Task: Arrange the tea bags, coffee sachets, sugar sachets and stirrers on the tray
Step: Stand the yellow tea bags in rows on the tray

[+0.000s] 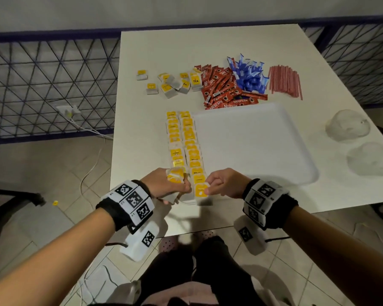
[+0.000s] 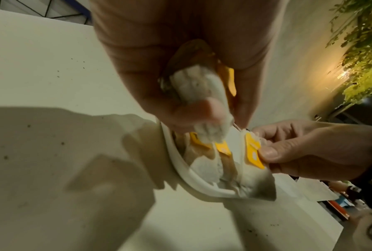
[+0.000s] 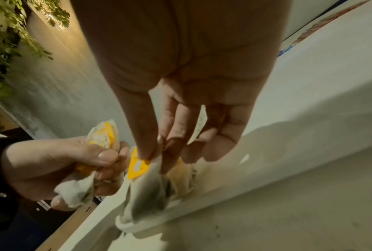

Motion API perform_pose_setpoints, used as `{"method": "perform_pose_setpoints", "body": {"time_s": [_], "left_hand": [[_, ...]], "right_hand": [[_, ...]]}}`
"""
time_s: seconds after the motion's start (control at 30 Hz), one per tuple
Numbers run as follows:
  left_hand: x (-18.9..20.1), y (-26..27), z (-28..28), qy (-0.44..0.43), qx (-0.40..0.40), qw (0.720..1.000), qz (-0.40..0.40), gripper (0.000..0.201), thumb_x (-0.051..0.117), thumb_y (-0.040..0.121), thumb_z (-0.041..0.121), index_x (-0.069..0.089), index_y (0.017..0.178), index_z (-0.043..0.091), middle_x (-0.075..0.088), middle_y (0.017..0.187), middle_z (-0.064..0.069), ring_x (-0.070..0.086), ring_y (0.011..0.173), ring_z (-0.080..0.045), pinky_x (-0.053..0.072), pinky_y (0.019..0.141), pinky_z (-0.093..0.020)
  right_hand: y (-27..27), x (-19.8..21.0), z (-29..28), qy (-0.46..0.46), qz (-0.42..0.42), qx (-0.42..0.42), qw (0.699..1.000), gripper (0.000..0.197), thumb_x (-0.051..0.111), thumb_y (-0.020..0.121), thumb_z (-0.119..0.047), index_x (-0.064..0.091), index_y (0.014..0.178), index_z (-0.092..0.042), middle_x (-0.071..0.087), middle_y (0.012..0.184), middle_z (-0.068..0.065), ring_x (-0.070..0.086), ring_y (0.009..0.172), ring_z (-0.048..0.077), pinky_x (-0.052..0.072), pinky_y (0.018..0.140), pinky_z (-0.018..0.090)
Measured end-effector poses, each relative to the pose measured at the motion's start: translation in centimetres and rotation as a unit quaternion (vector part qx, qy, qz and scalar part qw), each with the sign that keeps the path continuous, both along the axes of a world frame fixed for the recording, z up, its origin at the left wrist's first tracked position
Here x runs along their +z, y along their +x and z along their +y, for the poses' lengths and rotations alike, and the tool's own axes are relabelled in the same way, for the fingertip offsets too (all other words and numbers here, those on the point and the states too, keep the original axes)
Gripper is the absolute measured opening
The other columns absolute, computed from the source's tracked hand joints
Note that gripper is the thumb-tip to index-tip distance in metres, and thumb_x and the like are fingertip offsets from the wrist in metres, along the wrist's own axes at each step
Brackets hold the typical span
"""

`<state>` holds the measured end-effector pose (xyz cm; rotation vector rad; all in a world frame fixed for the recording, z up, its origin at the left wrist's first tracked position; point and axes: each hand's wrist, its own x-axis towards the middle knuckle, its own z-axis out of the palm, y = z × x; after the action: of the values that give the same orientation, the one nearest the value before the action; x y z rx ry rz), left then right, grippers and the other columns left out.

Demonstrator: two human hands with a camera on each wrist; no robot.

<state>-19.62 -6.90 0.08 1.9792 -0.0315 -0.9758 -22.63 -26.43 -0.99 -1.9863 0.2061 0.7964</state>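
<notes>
A white tray (image 1: 263, 138) lies on the white table, with two rows of yellow-tagged tea bags (image 1: 187, 138) along its left side. My left hand (image 1: 164, 184) grips a bunch of tea bags (image 2: 200, 88) at the tray's near left corner. My right hand (image 1: 221, 183) pinches one tea bag (image 1: 201, 190) by its yellow tag (image 3: 137, 167) at the near end of the right row. Behind the tray lie loose tea bags (image 1: 175, 82), red coffee sachets (image 1: 223, 87), blue sugar sachets (image 1: 249, 75) and red stirrers (image 1: 284, 81).
Two clear plastic bags (image 1: 347, 125) lie crumpled on the table to the right of the tray. A metal mesh fence (image 1: 49, 85) stands to the left and behind. The table's near edge runs just below my hands. A small yellow tag (image 1: 55, 203) lies on the tiled floor.
</notes>
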Motion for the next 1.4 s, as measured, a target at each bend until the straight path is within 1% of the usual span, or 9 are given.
{"method": "perform_pose_setpoints", "body": {"time_s": [0.13, 0.33, 0.53, 0.7, 0.83, 1.07, 1.2, 1.3, 1.4], "left_hand": [[0.0, 0.2, -0.4, 0.053, -0.010, 0.998, -0.042, 0.023, 0.078, 0.065, 0.039, 0.069, 0.084, 0.029, 0.067, 0.087, 0.001, 0.059, 0.080, -0.014, 0.048, 0.072, -0.025], [0.3, -0.2, -1.5, 0.163, -0.104, 0.972, -0.133, 0.052, 0.071, 0.074, 0.047, 0.060, 0.120, 0.026, 0.062, 0.123, -0.004, 0.058, 0.109, -0.019, 0.045, 0.091, -0.026], [0.4, -1.1, -3.3, 0.275, -0.263, 0.901, -0.207, 0.053, 0.054, 0.077, 0.067, 0.056, 0.116, 0.030, 0.060, 0.117, -0.001, 0.056, 0.108, -0.023, 0.044, 0.083, -0.031], [0.1, -1.3, -3.9, 0.309, -0.313, 0.858, -0.265, 0.052, 0.046, 0.084, 0.064, 0.054, 0.116, 0.025, 0.059, 0.117, -0.001, 0.055, 0.110, -0.023, 0.041, 0.079, -0.031], [-0.5, -1.3, -4.0, 0.317, -0.330, 0.841, -0.288, 0.049, 0.045, 0.087, 0.061, 0.052, 0.119, 0.024, 0.058, 0.118, 0.000, 0.054, 0.112, -0.022, 0.039, 0.075, -0.031], [-0.2, -0.9, -3.9, 0.317, -0.314, 0.858, -0.253, 0.054, 0.050, 0.083, 0.062, 0.051, 0.124, 0.027, 0.058, 0.121, -0.002, 0.055, 0.111, -0.024, 0.043, 0.082, -0.033], [1.1, 0.7, -2.5, 0.229, -0.189, 0.940, -0.169, 0.050, 0.067, 0.072, 0.059, 0.060, 0.109, 0.028, 0.063, 0.116, -0.002, 0.059, 0.106, -0.022, 0.047, 0.085, -0.029], [2.3, 2.3, -1.5, 0.060, -0.045, 0.995, -0.066, 0.034, 0.076, 0.073, 0.034, 0.059, 0.102, 0.028, 0.071, 0.094, -0.003, 0.067, 0.071, -0.012, 0.052, 0.059, -0.019], [3.7, 3.7, -0.8, -0.110, 0.063, 0.990, 0.065, 0.020, 0.064, 0.082, -0.001, 0.059, 0.098, 0.010, 0.072, 0.073, -0.002, 0.066, 0.054, -0.006, 0.054, 0.051, -0.016]], "right_hand": [[0.4, -0.1, 0.1, -0.034, -0.019, 0.009, 0.999, 0.027, 0.069, 0.080, -0.007, 0.063, 0.105, 0.001, 0.055, 0.062, -0.009, 0.048, 0.052, -0.003, 0.035, 0.055, 0.005], [0.8, -0.8, 0.3, -0.071, -0.060, -0.002, 0.996, 0.027, 0.073, 0.076, -0.012, 0.069, 0.100, 0.000, 0.050, 0.065, -0.013, 0.047, 0.063, 0.002, 0.033, 0.058, 0.003], [0.9, -0.8, 0.6, -0.093, -0.067, -0.001, 0.993, 0.025, 0.072, 0.077, -0.009, 0.069, 0.100, 0.002, 0.050, 0.053, -0.016, 0.049, 0.052, -0.003, 0.032, 0.052, 0.002], [1.0, -0.2, 0.8, -0.109, -0.082, 0.012, 0.991, 0.024, 0.065, 0.081, -0.010, 0.068, 0.103, -0.002, 0.054, 0.072, -0.005, 0.048, 0.083, 0.010, 0.034, 0.070, 0.014], [1.0, -0.4, 0.9, -0.089, -0.077, 0.000, 0.993, 0.023, 0.067, 0.078, -0.007, 0.067, 0.101, -0.001, 0.047, 0.063, -0.013, 0.047, 0.066, 0.006, 0.036, 0.061, 0.010], [1.1, -0.4, 0.7, -0.093, -0.086, -0.007, 0.992, 0.018, 0.068, 0.078, -0.008, 0.067, 0.095, -0.005, 0.048, 0.065, -0.014, 0.047, 0.069, 0.007, 0.033, 0.063, 0.007], [2.0, 0.8, -0.1, -0.054, -0.083, -0.052, 0.994, 0.018, 0.074, 0.076, -0.015, 0.062, 0.088, -0.017, 0.055, 0.071, -0.005, 0.051, 0.070, 0.009, 0.041, 0.069, 0.017], [2.8, 2.7, -0.4, -0.014, -0.098, -0.072, 0.992, 0.009, 0.065, 0.085, -0.021, 0.062, 0.092, -0.016, 0.058, 0.078, -0.002, 0.050, 0.066, 0.007, 0.041, 0.056, 0.008], [4.0, 4.7, 0.4, 0.043, -0.088, -0.086, 0.992, 0.010, 0.056, 0.091, -0.021, 0.060, 0.096, -0.013, 0.060, 0.078, -0.002, 0.049, 0.062, 0.008, 0.040, 0.052, 0.012]]}}
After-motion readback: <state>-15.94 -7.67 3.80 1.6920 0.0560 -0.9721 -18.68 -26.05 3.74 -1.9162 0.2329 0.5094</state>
